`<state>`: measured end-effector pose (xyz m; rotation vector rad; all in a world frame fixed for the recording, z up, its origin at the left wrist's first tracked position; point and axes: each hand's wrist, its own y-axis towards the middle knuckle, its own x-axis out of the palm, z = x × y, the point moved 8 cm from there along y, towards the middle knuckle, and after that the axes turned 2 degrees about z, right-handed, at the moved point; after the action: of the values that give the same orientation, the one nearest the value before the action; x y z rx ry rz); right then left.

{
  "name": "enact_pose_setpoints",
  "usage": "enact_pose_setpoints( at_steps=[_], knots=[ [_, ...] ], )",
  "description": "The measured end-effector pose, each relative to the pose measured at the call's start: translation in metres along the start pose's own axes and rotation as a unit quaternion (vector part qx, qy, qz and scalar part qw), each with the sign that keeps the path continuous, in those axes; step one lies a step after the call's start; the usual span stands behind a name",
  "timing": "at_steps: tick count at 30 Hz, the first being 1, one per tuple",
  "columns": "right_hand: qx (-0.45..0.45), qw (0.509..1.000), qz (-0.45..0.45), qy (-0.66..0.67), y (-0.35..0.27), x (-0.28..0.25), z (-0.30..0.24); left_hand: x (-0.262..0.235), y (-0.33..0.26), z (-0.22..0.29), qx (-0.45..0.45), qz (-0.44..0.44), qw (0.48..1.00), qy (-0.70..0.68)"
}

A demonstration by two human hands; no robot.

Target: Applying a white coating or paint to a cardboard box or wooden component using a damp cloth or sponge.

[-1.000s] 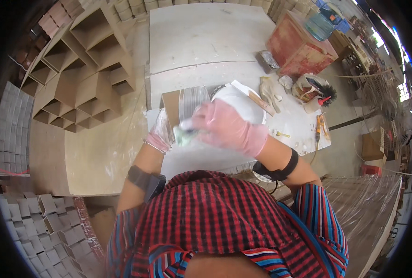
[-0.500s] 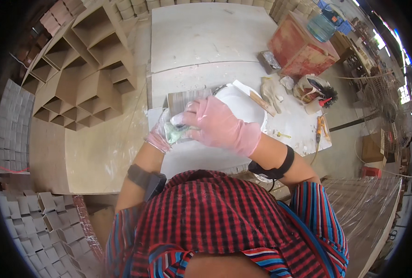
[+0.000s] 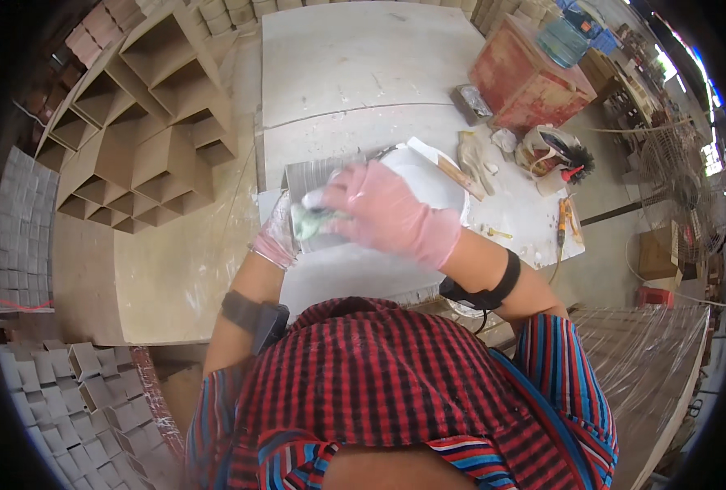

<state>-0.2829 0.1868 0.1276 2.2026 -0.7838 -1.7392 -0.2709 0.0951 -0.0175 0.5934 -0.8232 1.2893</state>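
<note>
My right hand (image 3: 387, 212), in a pink glove, presses a pale green sponge (image 3: 307, 220) against a grey tile (image 3: 318, 180) lying on the white work slab (image 3: 355, 98). My left hand (image 3: 277, 237), also gloved in pink, rests at the tile's left edge with fingers curled on it. The right hand covers most of the tile. A black band sits on each forearm.
A white plate-like piece (image 3: 428, 175) lies behind my right hand. Scrapers and a brush (image 3: 473, 167) lie to the right, with a bucket of tools (image 3: 555, 151) and a red box (image 3: 526, 77) beyond. Brown honeycomb shelving (image 3: 142, 139) stands left; stacked grey tiles (image 3: 24, 216) lie far left.
My right hand has slid the sponge leftward and slightly toward me across the tile. My left hand has stayed at the tile's left edge.
</note>
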Motion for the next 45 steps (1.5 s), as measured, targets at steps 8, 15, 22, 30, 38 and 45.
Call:
enact_pose_setpoints(
  at_steps=[8,15,22,30,38,45],
  knots=[
    [0.269,0.952,0.114,0.094,0.012,-0.017,0.110,-0.004,-0.009,-0.004,-0.009,0.180,0.976,0.121],
    [0.431,0.791,0.181,0.394,-0.037,-0.011,0.118,0.001,0.005,0.020,0.120,0.074,0.989,0.037],
    [0.430,0.794,0.188,0.387,-0.052,-0.004,0.105,0.003,0.001,0.021,0.128,0.121,0.972,-0.158],
    [0.290,0.934,0.147,0.149,-0.035,-0.015,0.078,-0.027,0.005,0.033,0.240,0.075,0.963,0.097],
    [0.041,0.996,0.041,-0.063,-0.013,0.015,-0.004,0.005,0.001,0.034,0.240,0.085,0.962,-0.104],
    [0.185,0.967,0.082,-0.152,-0.012,0.002,0.053,0.040,-0.016,0.058,0.348,0.182,0.828,0.400]
  ],
)
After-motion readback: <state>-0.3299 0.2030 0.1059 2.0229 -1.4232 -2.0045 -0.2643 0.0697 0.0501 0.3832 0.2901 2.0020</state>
